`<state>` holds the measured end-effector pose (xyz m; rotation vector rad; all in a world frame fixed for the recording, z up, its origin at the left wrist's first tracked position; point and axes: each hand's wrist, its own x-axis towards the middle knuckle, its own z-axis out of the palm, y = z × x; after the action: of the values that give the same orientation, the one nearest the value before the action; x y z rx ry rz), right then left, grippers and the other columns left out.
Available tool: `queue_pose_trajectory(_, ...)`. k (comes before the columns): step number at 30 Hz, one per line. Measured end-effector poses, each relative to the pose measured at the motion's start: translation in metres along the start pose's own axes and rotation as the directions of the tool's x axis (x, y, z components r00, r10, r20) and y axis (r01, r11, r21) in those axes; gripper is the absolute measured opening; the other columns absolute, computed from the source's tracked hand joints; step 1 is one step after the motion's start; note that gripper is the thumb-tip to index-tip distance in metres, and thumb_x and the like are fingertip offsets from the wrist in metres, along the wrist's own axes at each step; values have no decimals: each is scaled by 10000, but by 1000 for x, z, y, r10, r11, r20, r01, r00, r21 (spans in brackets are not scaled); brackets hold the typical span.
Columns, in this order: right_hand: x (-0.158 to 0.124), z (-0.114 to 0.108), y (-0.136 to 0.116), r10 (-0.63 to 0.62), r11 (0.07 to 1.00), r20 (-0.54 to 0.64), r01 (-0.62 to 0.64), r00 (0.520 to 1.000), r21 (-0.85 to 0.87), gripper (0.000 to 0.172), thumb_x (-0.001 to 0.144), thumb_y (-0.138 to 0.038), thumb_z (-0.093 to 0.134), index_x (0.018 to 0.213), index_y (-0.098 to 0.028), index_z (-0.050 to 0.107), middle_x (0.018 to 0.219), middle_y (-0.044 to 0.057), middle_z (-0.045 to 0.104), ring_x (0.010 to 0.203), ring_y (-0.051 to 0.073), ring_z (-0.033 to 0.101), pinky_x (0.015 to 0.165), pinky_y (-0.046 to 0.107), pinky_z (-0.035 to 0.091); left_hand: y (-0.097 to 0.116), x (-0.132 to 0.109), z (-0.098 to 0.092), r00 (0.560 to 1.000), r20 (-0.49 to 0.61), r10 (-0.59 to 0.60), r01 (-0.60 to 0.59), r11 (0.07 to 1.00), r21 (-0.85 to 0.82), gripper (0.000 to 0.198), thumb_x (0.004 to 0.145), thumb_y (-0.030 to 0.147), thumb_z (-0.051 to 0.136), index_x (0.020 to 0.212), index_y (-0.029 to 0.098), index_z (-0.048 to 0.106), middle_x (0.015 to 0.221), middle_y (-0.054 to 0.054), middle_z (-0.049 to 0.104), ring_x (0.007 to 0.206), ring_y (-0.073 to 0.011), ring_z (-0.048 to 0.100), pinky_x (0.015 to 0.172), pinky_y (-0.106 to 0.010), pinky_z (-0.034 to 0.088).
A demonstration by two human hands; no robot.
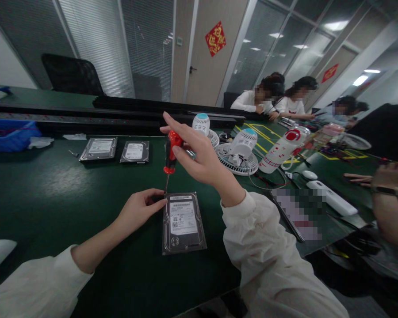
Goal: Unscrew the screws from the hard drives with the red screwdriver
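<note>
A hard drive [184, 221] lies label up on the green table in front of me. At its upper left corner stands a red and black screwdriver [170, 154], nearly upright with its shaft pointing down. My right hand [199, 154] has its thumb and long, stretched fingers against the handle. My left hand [141, 207] grips the drive's upper left edge between thumb and fingers, close beside the screwdriver's shaft. The screwdriver's very tip and any screw under it are too small to make out.
Two more hard drives, one [99, 149] left of the other [134, 151], lie farther back. A blue bin [11, 134] sits at far left. Small white fans [240, 152], a bottle [283, 148] and a power strip [331, 197] are to the right. A person's hand [389, 179] shows at right.
</note>
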<state>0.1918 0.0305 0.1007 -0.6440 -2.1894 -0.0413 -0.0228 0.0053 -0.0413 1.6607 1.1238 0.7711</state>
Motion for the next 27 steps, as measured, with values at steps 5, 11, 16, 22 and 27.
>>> queue_pose_trajectory(5,1,-1,0,28,999,-3,-28,1000,-26,556,1068,-456,383,1513,-130,445,1290,108,683,1015,163,641,931,378,620,0,0,1,1000,0,-10,10,1000,18,452,864,538,724,1178,214,748,1149,-85,794,992,-284,756,891,-427,579)
queue_pose_trajectory(11,0,-3,0,15,999,-9,-15,1000,39,512,1064,-337,364,1528,-129,422,1337,118,674,1013,159,639,955,372,599,-1,1,0,1000,7,-6,6,1000,14,460,868,541,720,1183,207,744,1153,-92,792,1000,-291,755,888,-434,581)
queue_pose_trajectory(16,1,-4,0,11,1000,-42,-10,999,29,476,1029,-416,515,1428,-157,542,1204,90,709,976,172,650,913,370,599,-1,0,-1,1000,-3,0,0,999,48,447,869,542,717,1176,219,755,1153,-83,795,986,-289,755,872,-427,583)
queue_pose_trajectory(22,1,-5,-1,-2,997,-29,4,1000,81,503,1033,-273,412,1515,-132,434,1363,119,660,1069,171,646,968,370,577,4,0,-1,1000,5,0,0,1000,14,451,867,536,717,1175,209,755,1162,-82,791,1006,-287,750,885,-419,579)
queue_pose_trajectory(27,1,-4,-1,48,998,-48,-46,998,34,448,1018,-399,532,1384,-142,568,1145,95,694,978,185,651,874,354,592,5,0,-1,1000,0,-17,17,999,36,450,865,520,715,1183,203,750,1154,-75,790,1018,-285,744,917,-433,568)
